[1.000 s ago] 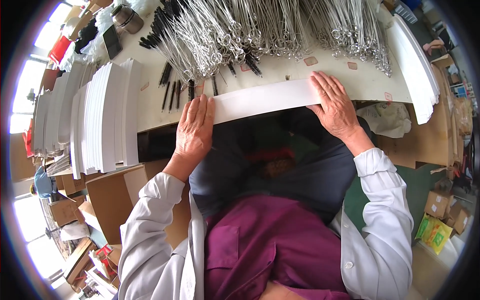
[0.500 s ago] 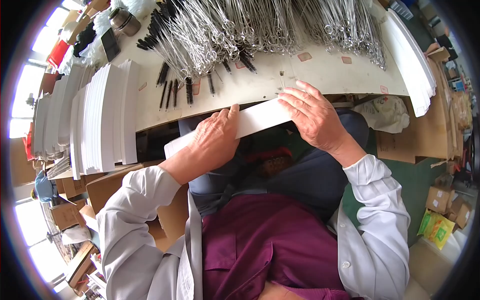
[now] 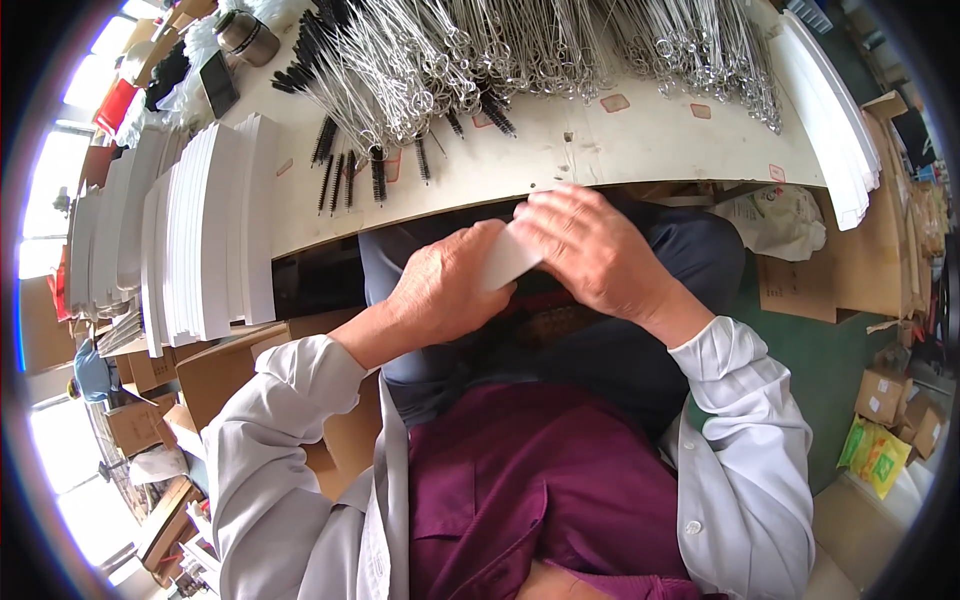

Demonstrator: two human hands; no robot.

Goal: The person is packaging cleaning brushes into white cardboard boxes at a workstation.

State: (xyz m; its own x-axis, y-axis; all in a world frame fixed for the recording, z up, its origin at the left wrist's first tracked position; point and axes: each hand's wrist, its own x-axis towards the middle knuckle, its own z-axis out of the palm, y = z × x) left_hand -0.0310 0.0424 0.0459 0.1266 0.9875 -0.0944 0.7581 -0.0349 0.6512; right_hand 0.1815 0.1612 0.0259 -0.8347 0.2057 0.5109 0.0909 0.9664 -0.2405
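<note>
Over my lap, just off the table's near edge, a long narrow white cardboard box (image 3: 512, 260) lies between my hands. Only a short stretch of it shows. My left hand (image 3: 448, 282) is wrapped round it, thumb on top. My right hand (image 3: 592, 250) is closed over its other end, fingers pressed together and hiding that end. Beyond them on the table lies a big heap of wire-handled bottle brushes (image 3: 440, 70) with ring ends and black bristles. Several brush heads (image 3: 340, 180) point toward me at the heap's near left.
Stacks of similar white boxes (image 3: 205, 230) stand at the table's left end, and more white strips (image 3: 825, 120) lie along its right end. A metal flask (image 3: 248, 38) and a dark phone (image 3: 218, 85) are at the far left. Cardboard cartons (image 3: 810, 285) stand beside the table.
My right hand has moved left and down, toward my left hand. The box has turned, so much less of its length shows between them.
</note>
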